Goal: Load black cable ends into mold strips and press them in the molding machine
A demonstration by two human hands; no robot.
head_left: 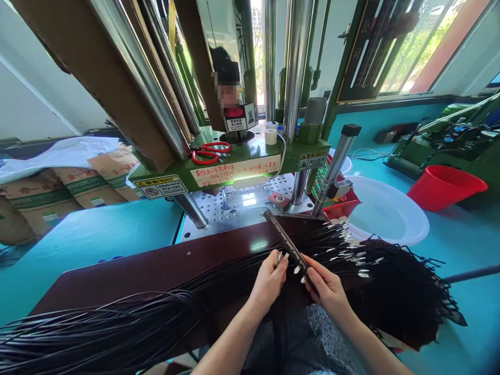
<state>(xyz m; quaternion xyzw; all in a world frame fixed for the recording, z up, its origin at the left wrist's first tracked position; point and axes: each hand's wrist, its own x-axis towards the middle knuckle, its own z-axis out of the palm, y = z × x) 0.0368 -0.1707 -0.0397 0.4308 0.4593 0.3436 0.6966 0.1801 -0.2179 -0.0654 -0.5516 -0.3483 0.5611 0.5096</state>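
My left hand [269, 279] is closed in a pinch around small silver cable connectors [282, 257] at the ends of black cables. Just right of it, my right hand [327, 285] grips the lower end of a long dark metal bar [287, 240], which slants up and to the left toward the machine. Two or so silver connectors [297, 270] stick out along the bar's left edge near my right fingers. Beneath both hands run many black cables [230, 268], with a cluster of silver connector ends [351, 250] lying to the right.
A green press [250, 161] with steel columns stands ahead, red-handled scissors [209, 152] on its ledge. Looped black cables [156, 323] cover the brown table [128, 278] at left. At right are a dark cable pile [402, 291], a white tub [420, 221] and a red bucket [445, 187].
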